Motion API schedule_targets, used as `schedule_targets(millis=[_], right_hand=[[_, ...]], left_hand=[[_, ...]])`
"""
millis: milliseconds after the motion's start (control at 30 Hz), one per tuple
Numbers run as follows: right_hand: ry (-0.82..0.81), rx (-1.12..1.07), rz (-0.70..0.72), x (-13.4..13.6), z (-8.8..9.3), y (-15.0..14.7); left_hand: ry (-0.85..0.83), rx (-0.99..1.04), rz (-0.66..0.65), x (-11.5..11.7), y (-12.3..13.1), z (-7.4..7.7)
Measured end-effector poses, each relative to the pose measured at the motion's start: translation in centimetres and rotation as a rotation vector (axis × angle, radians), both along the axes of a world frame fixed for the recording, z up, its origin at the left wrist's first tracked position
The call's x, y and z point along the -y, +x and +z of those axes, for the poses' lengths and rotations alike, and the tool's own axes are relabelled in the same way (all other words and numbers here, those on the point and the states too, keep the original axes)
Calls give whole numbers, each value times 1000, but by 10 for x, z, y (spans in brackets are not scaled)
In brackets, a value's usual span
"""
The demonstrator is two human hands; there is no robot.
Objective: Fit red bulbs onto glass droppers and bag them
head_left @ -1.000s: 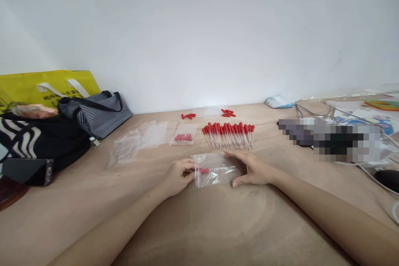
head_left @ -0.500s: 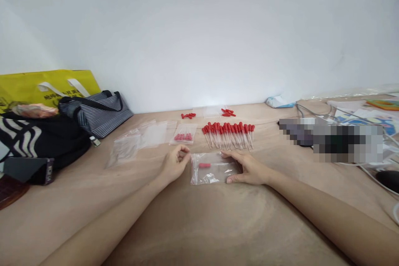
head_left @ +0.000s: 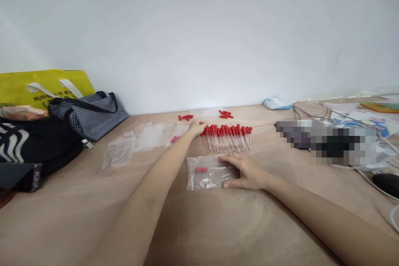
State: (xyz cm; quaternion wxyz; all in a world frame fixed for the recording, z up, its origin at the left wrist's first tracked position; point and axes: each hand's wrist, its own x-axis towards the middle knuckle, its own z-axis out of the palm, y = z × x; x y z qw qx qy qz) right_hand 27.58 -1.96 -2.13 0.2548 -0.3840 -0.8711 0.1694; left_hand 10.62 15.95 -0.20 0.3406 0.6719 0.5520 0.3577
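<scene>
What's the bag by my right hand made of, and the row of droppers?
Bag: likely thin, glossy plastic; it glints and a red bulb shows through. Droppers: smooth, opaque red tops suggest rubber or soft plastic; their clear stems could be plastic or glass.

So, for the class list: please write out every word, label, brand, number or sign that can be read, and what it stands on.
Yellow bag with white handles: dark characters, too blurred and partly covered to quote.
Dark rectangular box: pale lettering on its end, too blurred to read.
Clear plastic zip bag at the right hand: no text visible.
Nothing can be quoted with certainty.
</scene>
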Motion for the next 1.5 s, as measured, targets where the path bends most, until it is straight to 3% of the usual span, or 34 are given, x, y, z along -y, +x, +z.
schedule_targets(millis=[200,367,533,667,867,1033,1267,1367,1500], right_hand=[[9,13,1,0,1,0],[0,12,13,0,1,0],[11,-2,19,-1,-2,1],[19,-6,21,-1,-3,1],[26,0,21,-1,-1,1],[37,12,18,-1,-1,1],[31,-2,21,-1,-3,1],[32,-4,23,-1,-2,1],[32,6,21,-1,-2,1]], left_hand=[[67,188,73,12,-8,19],[174,361,176,61,-62,35],[202,594,237,131,-122,16],[180,590,261,161,-133,2],[183,549,225,164,-125,2],[243,568,295,158,-135,4],[147,560,275,159,-133,-2],[54,532,203,164,-127,-4],[-158,381,-13,172,-124,0]])
